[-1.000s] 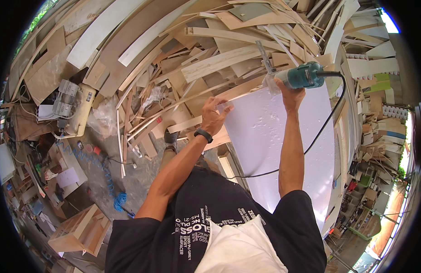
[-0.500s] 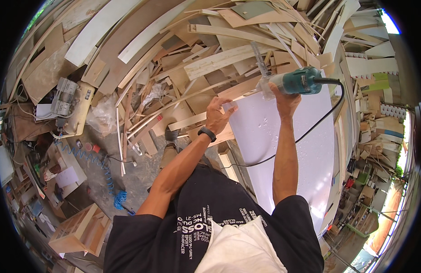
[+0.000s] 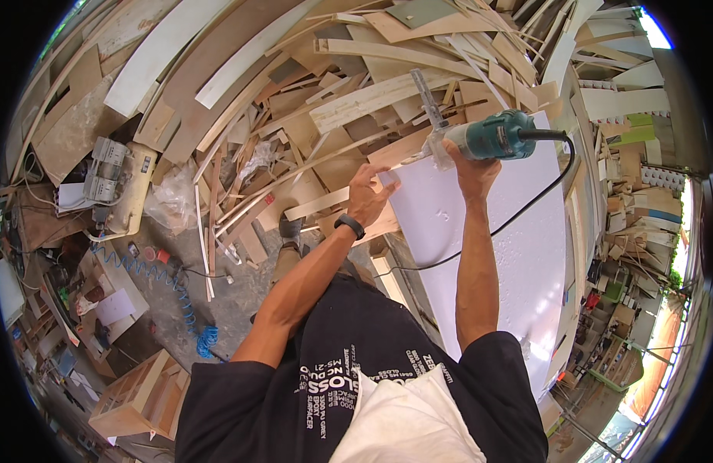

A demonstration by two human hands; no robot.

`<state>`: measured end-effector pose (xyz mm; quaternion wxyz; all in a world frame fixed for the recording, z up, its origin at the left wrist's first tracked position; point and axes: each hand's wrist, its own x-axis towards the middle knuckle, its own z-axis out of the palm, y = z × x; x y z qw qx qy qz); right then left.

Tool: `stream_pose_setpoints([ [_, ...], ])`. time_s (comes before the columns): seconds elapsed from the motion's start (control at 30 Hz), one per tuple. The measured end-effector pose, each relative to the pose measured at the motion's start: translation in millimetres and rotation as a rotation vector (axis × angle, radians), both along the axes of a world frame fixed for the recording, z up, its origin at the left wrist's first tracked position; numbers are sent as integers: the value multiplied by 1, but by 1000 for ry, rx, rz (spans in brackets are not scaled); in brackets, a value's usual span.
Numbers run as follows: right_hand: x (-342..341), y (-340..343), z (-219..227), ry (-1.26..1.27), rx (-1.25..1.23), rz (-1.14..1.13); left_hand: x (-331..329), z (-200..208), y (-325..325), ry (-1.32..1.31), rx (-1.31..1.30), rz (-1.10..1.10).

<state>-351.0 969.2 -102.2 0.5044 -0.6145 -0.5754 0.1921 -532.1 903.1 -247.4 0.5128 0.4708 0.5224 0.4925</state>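
Power tool: the teal power tool (image 3: 499, 137) has shifted left along the far edge of the white board (image 3: 526, 255) over the last second, a little at each step; its clear lower end now sits closer to the corner where the left hand is.
What that means: a shorter stretch of edge separates the tool from that corner; judging by this, the work in hand is a pass along the far edge, with the fingers ahead of it now nearer the tool.
Right hand: the right hand (image 3: 472, 170) is wrapped around the lower body of the tool, gripping it firmly by the look of it.
Left hand: the left hand (image 3: 366, 199) has stayed at the board's far left corner, thumb and forefinger parted and touching it; the other fingers are partly hidden, so whether they clasp the edge I cannot tell.
Board: lies in front of the person and to the right, passing under the right forearm, with pale specks scattered on its face.
Metal bar: the metal bar (image 3: 427, 96) sticks out from the tool's lower end, away from the person.
Cord: the black cord (image 3: 537, 134) leaves the tool's right end, loops down and crosses the board behind the right forearm.
Beyond the edge: scrap wood (image 3: 356, 108) lies in a loose heap.
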Motion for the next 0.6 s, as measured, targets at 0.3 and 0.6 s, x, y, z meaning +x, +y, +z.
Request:
stream_pose_setpoints([
  [0.3, -12, -7, -7, -33, 52, 11, -5, -2, -2, -27, -10, -43],
  [0.6, -57, -32, -4, -170, 56, 76, -31, -38, -20, -27, -157, -77],
])
